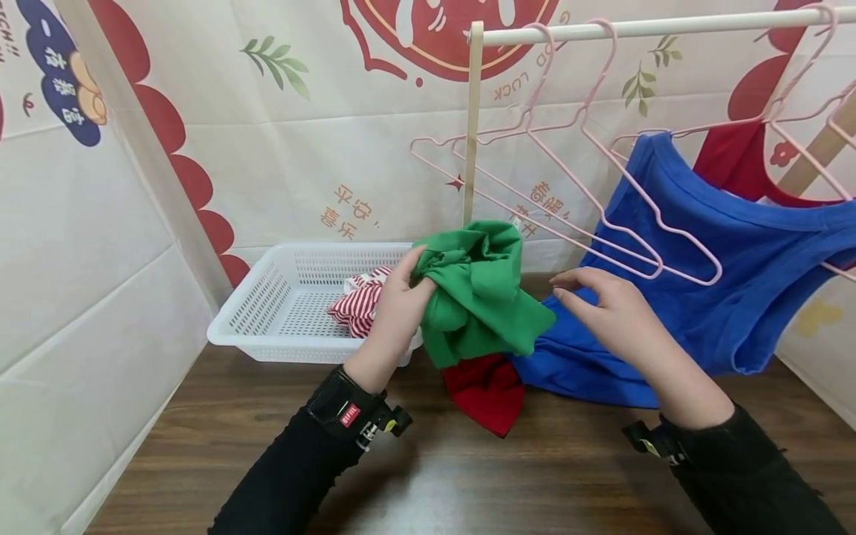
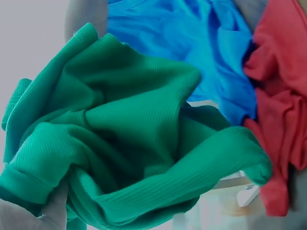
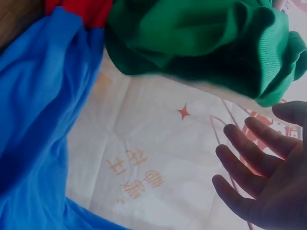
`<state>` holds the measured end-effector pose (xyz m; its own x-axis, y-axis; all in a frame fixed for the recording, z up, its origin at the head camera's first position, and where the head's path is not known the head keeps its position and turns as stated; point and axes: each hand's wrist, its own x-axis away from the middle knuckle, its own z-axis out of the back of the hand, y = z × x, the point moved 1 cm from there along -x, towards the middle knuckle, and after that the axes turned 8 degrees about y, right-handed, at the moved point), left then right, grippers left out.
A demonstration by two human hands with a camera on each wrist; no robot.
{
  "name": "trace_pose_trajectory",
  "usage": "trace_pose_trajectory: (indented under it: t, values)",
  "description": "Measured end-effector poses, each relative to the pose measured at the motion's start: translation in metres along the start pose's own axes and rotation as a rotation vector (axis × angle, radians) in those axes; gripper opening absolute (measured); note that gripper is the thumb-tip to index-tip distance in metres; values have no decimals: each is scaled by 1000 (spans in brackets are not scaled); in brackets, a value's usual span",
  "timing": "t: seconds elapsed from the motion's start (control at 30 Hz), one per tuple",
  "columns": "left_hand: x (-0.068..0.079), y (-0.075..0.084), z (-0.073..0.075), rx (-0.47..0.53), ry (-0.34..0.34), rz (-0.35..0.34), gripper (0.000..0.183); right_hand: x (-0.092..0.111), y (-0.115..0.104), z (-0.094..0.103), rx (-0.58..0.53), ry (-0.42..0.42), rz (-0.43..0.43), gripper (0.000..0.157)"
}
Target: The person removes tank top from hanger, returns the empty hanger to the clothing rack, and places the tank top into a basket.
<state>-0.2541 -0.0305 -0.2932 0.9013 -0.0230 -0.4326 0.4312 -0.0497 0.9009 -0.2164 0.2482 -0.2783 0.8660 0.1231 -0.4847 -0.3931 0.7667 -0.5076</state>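
A crumpled green garment (image 1: 478, 297) of ribbed cloth hangs in the air, gripped at its left side by my left hand (image 1: 401, 301). In the left wrist view the bunched green cloth (image 2: 129, 124) fills most of the picture. My right hand (image 1: 611, 308) is off to the right of it, fingers loosely bent and holding nothing. The right wrist view shows the same hand (image 3: 268, 167) with its fingers spread, just apart from the green cloth (image 3: 201, 43). Behind and below the green garment lies part of a red garment (image 1: 488, 394).
A white perforated basket (image 1: 267, 312) holds a red-and-white striped garment (image 1: 357, 308). Pink hangers (image 1: 568, 186) hang from a white rail (image 1: 642, 28); a blue tank top (image 1: 709, 275) and a red garment (image 1: 729, 160) hang at right. The wooden tabletop (image 1: 535, 483) lies below.
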Motion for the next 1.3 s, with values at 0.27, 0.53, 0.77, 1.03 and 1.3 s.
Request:
trace_pose_trajectory:
  t: [0.27,0.53,0.77,1.03,1.3]
  values:
    - [-3,18,17,108,85,-70,38,-5,-10,-5,-25,-39,-22,36]
    - [-13,39,38,279,211,-156,37,-11,-19,-14,-37,-66,-17,37]
    - [-19,56,63,350,332,-225,34,-12,-24,-18,-41,-72,-4,36]
    - [-18,58,92,228,357,-237,35,-12,-26,-19,-47,-85,-19,36]
    - [-22,46,119,137,334,-191,33,-12,-26,-18,-49,-100,-20,37]
